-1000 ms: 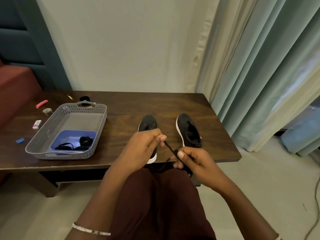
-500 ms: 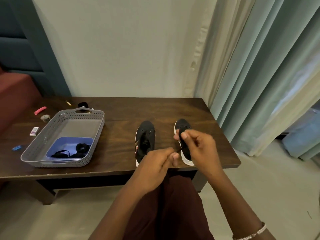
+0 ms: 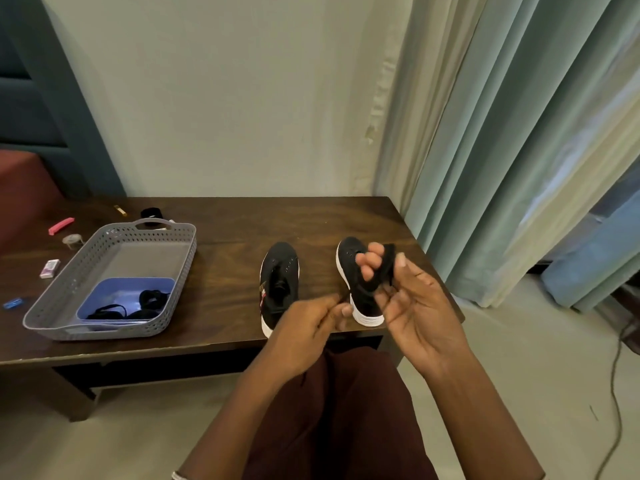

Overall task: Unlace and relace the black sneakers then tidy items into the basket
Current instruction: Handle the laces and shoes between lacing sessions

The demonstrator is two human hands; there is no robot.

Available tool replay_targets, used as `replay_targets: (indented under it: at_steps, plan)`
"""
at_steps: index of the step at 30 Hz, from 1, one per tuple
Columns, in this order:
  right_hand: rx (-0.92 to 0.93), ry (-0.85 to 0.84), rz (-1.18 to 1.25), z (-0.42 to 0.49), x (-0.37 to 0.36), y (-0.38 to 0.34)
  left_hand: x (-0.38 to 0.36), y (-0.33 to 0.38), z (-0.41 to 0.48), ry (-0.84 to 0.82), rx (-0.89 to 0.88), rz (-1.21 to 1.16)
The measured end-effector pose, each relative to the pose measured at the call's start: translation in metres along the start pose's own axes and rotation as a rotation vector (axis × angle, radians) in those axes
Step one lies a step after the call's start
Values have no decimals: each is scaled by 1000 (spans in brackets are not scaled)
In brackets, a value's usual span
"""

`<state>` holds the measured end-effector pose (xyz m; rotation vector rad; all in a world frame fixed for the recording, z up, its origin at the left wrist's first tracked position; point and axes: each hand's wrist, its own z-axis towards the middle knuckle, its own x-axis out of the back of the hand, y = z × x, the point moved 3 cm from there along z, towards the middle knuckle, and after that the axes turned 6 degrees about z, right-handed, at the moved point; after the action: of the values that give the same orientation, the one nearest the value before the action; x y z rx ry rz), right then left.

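Lace (image 3: 385,267) higher, round right hand (image 3: 417,306)

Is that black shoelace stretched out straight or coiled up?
Coiled up: the shoelace loops around the curled fingers of the right hand, while the left hand pinches its loose end.

Basket (image 3: 104,258) left of two sneakers (image 3: 278,282) on table (image 3: 225,244).

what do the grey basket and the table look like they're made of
Grey basket: likely moulded plastic, matte; uniform perforated walls and a moulded handle. Table: dark wood or wood-look veneer, slight sheen; visible grain, but which one is unclear.
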<state>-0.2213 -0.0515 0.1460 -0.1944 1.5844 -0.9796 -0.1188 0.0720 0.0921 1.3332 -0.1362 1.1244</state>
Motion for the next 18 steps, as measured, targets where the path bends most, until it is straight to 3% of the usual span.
replay_targets:
  at_steps: [3, 5, 7, 8, 13, 16, 18]
  plan:
    - [221, 80, -412, 1, 8, 10, -3, 3, -8, -125, -34, 48]
    - [332, 111, -855, -2, 16, 21, 5, 7, -12, -167, -56, 48]
    - [330, 33, -1233, -4, 20, 33, 23, 9, -14, -135, -52, 26]
    - [270, -25, -1291, -6, 20, 39, 33, 7, -14, -94, -43, 22]
    - [-304, -277, -781, -22, -10, 53, 75, -18, -20, 21, 14, 4]
    - [-381, -314, -469, -18, -35, 56, 75, -27, -28, 86, 30, -112]
    - [-318, -190, -190, -8, -45, 60, 66, -36, -35, 141, 67, -113]
